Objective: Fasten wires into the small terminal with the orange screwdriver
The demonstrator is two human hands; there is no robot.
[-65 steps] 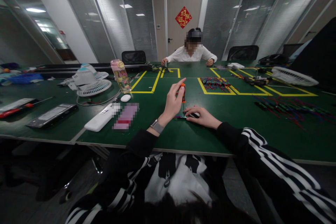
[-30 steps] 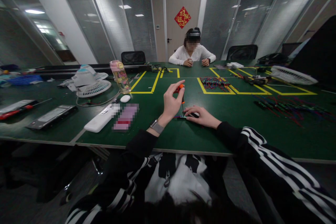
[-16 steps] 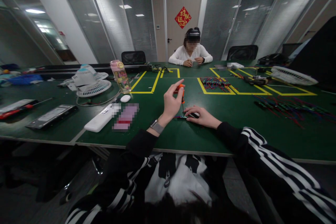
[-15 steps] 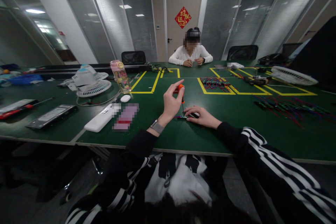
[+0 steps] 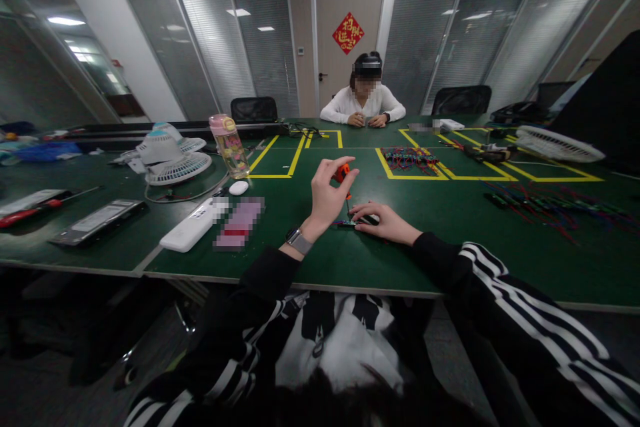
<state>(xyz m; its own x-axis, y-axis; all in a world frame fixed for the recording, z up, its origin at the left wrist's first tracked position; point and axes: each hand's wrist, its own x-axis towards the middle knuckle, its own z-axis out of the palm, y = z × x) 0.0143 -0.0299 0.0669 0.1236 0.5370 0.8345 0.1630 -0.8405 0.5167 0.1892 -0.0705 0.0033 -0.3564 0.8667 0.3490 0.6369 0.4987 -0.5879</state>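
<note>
My left hand (image 5: 327, 197) pinches the orange handle of a small screwdriver (image 5: 343, 177) held upright, its tip down on a small dark part (image 5: 358, 221) lying on the green table (image 5: 310, 253). My right hand (image 5: 385, 222) rests on the table with its fingers pressed on that part, holding it still. A watch sits on my left wrist.
Left of my hands lie a white power bank (image 5: 193, 225), a white mouse (image 5: 239, 187), a pink bottle (image 5: 229, 145) and a white fan (image 5: 167, 153). Bundles of coloured wires (image 5: 411, 159) lie in yellow-taped squares. Another person (image 5: 364, 101) sits across the table.
My left hand's fingers have shifted round the screwdriver handle, which stays upright on the part. My right hand has not moved. The person opposite has brought both hands together.
</note>
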